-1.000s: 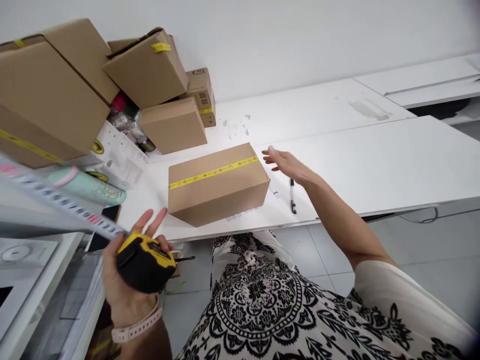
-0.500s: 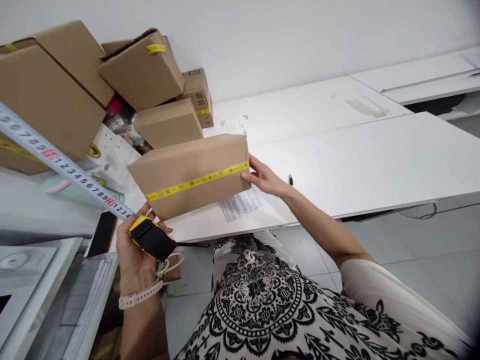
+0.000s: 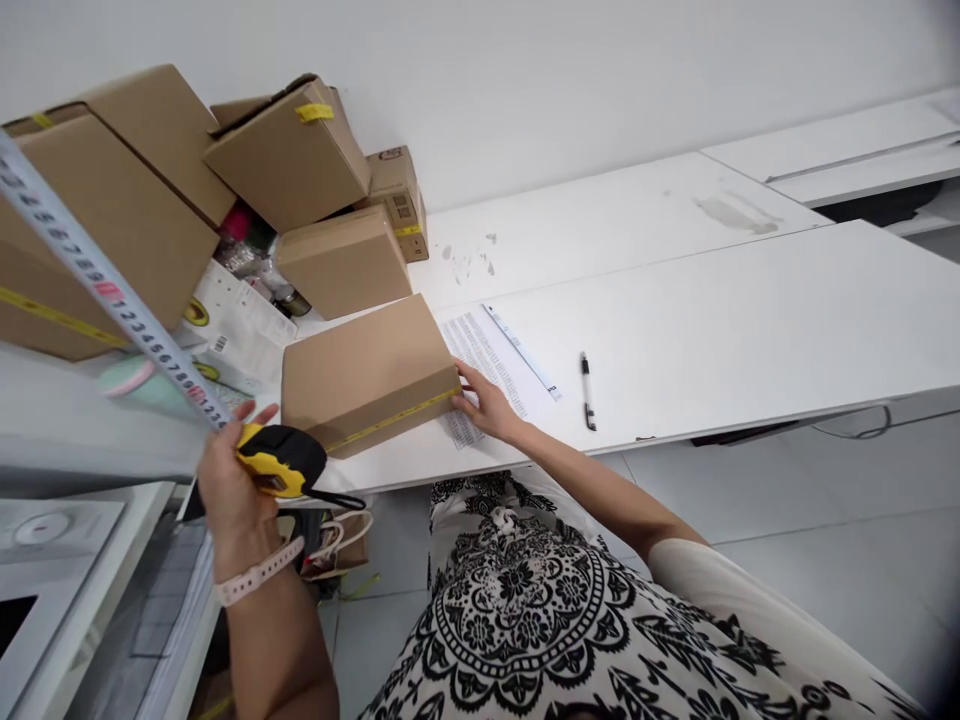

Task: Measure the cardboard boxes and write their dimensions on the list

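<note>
My left hand [image 3: 236, 480] is closed round a yellow and black tape measure [image 3: 281, 460], left of the table's front edge. Its long white blade [image 3: 127, 310] runs out toward the upper left, past the stacked cartons. A brown cardboard box [image 3: 367, 375] with a yellow tape strip along its front lies on the white table. At the box's right end, my right hand [image 3: 484, 402] has its fingers and thumb on the corner. Partly under the box and that hand is a printed sheet [image 3: 487, 350], with a white ruler-like strip [image 3: 521, 352] on it.
Several cardboard cartons [image 3: 292, 150] are piled at the back left, with a white avocado-print package [image 3: 240, 325] and a mint-green item [image 3: 150, 385] near them. A black and white pen [image 3: 588, 390] lies on the white table [image 3: 712, 330]. Below left stands a white appliance [image 3: 45, 560].
The box has come down onto the table, its top now facing up. My left hand has moved left off the box with the tape measure turned. The sheet, strip and pen now show more.
</note>
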`<action>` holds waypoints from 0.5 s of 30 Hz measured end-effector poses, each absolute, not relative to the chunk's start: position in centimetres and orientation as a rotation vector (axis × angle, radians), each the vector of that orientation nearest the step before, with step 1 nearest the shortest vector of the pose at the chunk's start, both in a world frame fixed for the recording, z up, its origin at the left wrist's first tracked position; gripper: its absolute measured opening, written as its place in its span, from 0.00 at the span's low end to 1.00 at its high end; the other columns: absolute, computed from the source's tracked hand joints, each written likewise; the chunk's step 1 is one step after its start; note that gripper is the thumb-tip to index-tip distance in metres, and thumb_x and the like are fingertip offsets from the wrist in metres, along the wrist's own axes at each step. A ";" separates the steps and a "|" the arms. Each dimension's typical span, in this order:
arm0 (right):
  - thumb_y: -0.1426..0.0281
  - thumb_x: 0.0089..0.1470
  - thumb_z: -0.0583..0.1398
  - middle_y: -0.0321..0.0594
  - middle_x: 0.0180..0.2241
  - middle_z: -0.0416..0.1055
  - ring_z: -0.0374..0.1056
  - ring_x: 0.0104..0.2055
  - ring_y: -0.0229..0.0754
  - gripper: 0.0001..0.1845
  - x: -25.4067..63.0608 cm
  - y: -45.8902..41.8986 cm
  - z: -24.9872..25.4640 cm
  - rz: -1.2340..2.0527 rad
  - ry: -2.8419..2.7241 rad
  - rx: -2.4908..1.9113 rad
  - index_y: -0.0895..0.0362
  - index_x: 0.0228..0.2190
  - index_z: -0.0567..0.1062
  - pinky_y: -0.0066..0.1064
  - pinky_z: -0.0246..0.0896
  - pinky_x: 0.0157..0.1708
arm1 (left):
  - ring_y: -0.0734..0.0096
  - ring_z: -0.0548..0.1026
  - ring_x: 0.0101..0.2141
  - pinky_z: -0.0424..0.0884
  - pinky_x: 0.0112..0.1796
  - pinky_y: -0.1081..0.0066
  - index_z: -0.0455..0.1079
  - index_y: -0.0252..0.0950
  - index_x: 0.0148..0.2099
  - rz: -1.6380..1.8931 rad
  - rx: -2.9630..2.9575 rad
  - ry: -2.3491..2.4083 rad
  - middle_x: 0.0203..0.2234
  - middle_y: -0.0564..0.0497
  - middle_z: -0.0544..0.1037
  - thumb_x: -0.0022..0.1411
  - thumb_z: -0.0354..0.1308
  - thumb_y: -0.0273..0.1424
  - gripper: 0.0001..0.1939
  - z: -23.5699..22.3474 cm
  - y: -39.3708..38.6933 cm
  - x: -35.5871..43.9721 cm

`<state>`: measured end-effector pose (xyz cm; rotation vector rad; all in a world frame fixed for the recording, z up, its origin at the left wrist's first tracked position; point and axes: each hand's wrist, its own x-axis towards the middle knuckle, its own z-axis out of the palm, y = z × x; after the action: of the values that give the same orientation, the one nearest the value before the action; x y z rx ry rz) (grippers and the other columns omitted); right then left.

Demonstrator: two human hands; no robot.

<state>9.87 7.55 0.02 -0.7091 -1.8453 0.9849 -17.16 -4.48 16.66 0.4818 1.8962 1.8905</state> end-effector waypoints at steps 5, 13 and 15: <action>0.64 0.64 0.56 0.49 0.52 0.76 0.73 0.49 0.50 0.24 12.8 6.8 -0.2 0.741 -1.789 -0.976 0.51 0.61 0.68 0.49 0.72 0.50 | 0.71 0.72 0.24 0.68 0.24 0.74 0.77 0.35 0.48 1.679 0.995 2.224 0.27 0.55 0.78 0.50 0.58 0.33 0.22 20.3 -2.4 -18.0; 0.65 0.61 0.53 0.50 0.43 0.74 0.66 0.46 0.53 0.18 24.4 7.1 -2.3 0.254 -1.524 -1.705 0.56 0.49 0.74 0.47 0.64 0.46 | 0.72 0.63 0.25 0.63 0.35 0.74 0.78 0.34 0.39 0.754 1.491 2.532 0.20 0.60 0.69 0.60 0.64 0.35 0.10 21.5 6.0 -19.1; 0.63 0.61 0.54 0.53 0.47 0.73 0.64 0.50 0.56 0.19 25.9 7.0 -2.7 0.224 -1.536 -1.804 0.57 0.49 0.74 0.48 0.62 0.49 | 0.72 0.60 0.24 0.61 0.37 0.74 0.77 0.33 0.33 0.812 1.475 2.475 0.17 0.62 0.66 0.55 0.69 0.32 0.07 21.0 7.8 -19.5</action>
<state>25.93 7.00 -2.75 -1.8042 -1.5364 0.2244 -19.54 7.77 21.00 1.4750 2.4753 0.8123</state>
